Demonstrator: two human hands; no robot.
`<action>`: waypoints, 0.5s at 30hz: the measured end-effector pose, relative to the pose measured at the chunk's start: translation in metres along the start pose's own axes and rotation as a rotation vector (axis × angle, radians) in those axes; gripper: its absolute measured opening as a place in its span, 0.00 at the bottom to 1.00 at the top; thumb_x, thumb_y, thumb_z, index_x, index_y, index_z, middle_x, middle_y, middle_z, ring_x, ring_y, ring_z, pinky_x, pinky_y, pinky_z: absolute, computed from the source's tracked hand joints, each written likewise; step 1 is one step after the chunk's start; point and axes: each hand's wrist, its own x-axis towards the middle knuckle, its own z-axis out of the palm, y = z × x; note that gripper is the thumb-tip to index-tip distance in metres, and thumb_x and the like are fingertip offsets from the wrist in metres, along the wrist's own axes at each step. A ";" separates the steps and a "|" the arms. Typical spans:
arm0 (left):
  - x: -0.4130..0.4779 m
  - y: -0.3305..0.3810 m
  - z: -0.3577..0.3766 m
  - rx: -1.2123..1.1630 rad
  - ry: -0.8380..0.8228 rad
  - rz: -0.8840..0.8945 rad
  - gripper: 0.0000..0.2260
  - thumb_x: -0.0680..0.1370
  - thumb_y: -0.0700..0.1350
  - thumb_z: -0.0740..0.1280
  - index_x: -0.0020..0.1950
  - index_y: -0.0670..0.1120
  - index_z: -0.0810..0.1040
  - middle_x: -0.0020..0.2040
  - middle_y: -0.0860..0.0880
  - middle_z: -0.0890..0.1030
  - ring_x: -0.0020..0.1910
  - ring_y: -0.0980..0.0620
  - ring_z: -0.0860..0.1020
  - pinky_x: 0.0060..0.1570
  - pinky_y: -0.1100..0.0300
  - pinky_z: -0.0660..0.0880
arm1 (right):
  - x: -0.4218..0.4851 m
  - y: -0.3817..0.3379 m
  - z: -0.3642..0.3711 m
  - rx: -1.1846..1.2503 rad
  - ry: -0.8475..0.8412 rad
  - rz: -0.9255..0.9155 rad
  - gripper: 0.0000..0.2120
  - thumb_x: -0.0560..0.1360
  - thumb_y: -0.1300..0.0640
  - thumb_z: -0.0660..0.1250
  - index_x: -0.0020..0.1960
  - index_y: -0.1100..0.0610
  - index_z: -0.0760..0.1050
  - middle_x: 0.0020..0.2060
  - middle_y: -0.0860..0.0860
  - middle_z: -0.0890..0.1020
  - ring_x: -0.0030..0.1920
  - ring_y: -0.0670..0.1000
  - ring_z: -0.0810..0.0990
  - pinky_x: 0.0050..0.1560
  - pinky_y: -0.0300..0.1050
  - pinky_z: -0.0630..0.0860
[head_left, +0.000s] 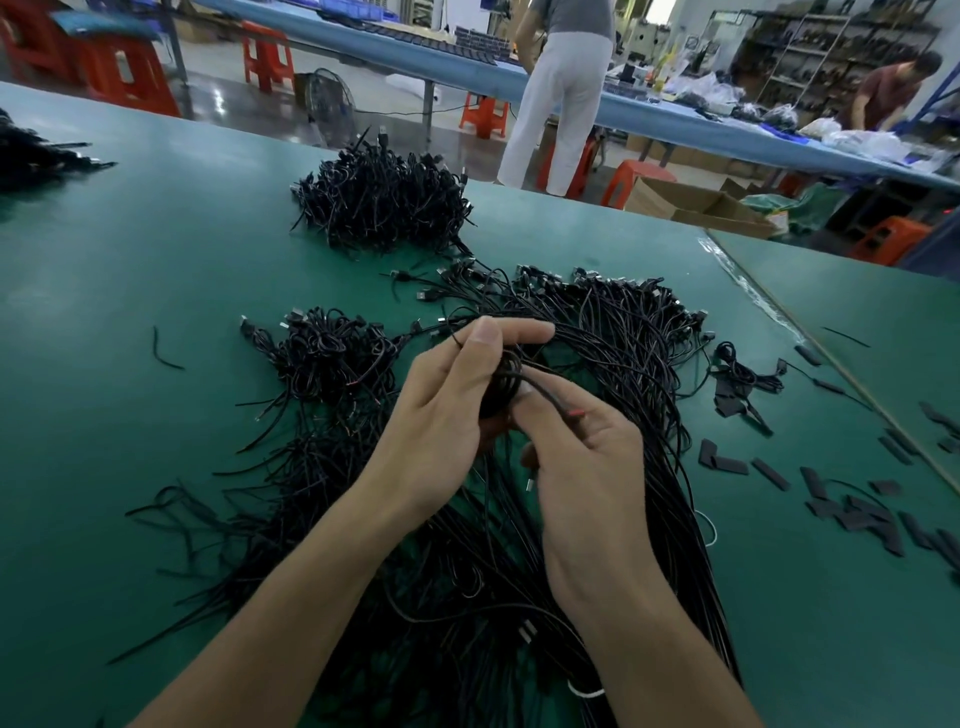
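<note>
My left hand (457, 400) grips a small coil of black cable (503, 387) between thumb and fingers, above the middle of the green table (156, 249). My right hand (582, 457) pinches the loose end of that cable, whose red-tipped wire (563, 410) lies across its fingers. Under both hands spreads a long bundle of straight black cables (639, 374) with metal plugs at the far end. A small heap of coiled cables (332, 353) lies to the left.
A large heap of bundled cables (384, 197) sits farther back. Flat black strips (852, 499) are scattered at the right. A cable pile (31, 150) lies at the far left edge. Beyond the table stand a person in white trousers (561, 93), orange stools and cardboard boxes (696, 205).
</note>
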 end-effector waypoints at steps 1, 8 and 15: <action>0.000 0.000 0.000 -0.023 0.007 -0.009 0.20 0.86 0.48 0.51 0.60 0.43 0.81 0.36 0.53 0.84 0.41 0.57 0.83 0.42 0.67 0.78 | 0.000 -0.001 0.000 -0.018 0.012 -0.028 0.08 0.77 0.65 0.68 0.47 0.56 0.86 0.43 0.52 0.87 0.45 0.47 0.86 0.45 0.36 0.79; -0.001 0.002 0.001 -0.085 0.003 -0.060 0.22 0.85 0.49 0.52 0.53 0.42 0.83 0.37 0.49 0.85 0.38 0.54 0.84 0.37 0.67 0.78 | 0.000 0.002 -0.005 -0.227 0.035 -0.175 0.09 0.76 0.64 0.71 0.45 0.51 0.85 0.40 0.49 0.86 0.42 0.47 0.85 0.43 0.36 0.79; 0.001 0.002 0.002 -0.049 0.106 -0.104 0.24 0.86 0.50 0.53 0.45 0.38 0.84 0.27 0.52 0.78 0.22 0.60 0.73 0.24 0.70 0.68 | -0.002 0.000 -0.012 -0.825 -0.001 -0.570 0.07 0.76 0.64 0.71 0.52 0.57 0.84 0.45 0.43 0.80 0.46 0.43 0.79 0.48 0.32 0.75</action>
